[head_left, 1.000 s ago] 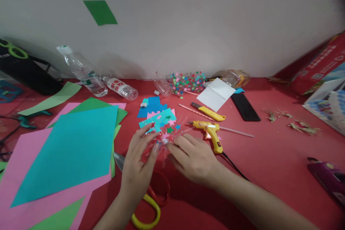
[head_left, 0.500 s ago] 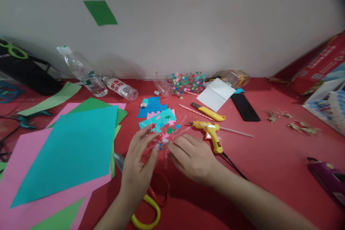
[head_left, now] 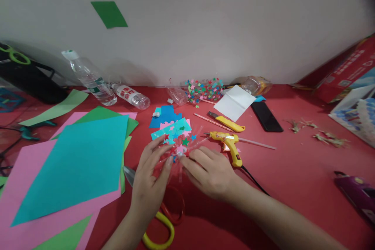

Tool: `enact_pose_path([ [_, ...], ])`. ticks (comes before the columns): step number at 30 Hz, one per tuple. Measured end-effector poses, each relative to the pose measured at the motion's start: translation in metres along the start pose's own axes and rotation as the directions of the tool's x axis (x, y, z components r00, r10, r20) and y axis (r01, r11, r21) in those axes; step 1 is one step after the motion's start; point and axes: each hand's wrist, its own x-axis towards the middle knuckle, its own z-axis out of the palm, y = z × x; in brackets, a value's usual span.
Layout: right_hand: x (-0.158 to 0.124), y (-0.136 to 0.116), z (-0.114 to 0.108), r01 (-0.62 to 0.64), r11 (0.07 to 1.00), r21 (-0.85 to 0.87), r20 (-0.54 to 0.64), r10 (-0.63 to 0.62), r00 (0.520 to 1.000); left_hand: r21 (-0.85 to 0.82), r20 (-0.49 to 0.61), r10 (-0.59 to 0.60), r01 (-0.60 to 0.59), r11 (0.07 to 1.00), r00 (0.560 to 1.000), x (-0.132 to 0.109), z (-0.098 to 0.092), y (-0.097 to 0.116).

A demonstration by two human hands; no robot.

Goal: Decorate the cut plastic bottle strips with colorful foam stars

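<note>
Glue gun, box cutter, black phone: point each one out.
glue gun [head_left: 227, 138], head view, yellow body above the grip.
box cutter [head_left: 231, 125], head view, middle of its yellow handle.
black phone [head_left: 266, 116], head view, centre of its dark face.

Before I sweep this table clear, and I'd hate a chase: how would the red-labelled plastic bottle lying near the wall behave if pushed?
The red-labelled bottle lies on its side on the red table, so it would probably roll. It looks clear and mostly empty, so it is likely light. Its thin plastic may dent under a hard grip.
</note>
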Motion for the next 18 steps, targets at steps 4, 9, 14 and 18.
enact_pose_path([
  [4, 0.0007, 0.0010, 0.0009, -0.016, 1.000, -0.009, -0.001, 0.016, 1.000, 0.004, -0.004, -0.003, 0.003, 1.000, 1.000, -0.0001, -0.0006, 0.0010],
  [9, -0.0006, 0.0007, 0.0010, -0.003, 0.999, -0.041, 0.013, 0.003, 1.000, 0.013, -0.014, 0.014, -0.014, 1.000, 1.000, 0.0005, -0.0002, 0.0018],
  [14, -0.0006, 0.0001, 0.0013, 0.028, 0.999, -0.027, 0.009, -0.028, 1.000, 0.017, -0.024, 0.018, -0.018, 1.000, 1.000, 0.0015, 0.0010, 0.0011],
  [18, -0.0018, 0.0002, 0.0047, 0.025, 1.000, -0.008, 0.029, -0.025, 0.999, 0.009, -0.016, 0.007, -0.007, 1.000, 1.000, 0.0003, 0.0004, 0.0012],
])
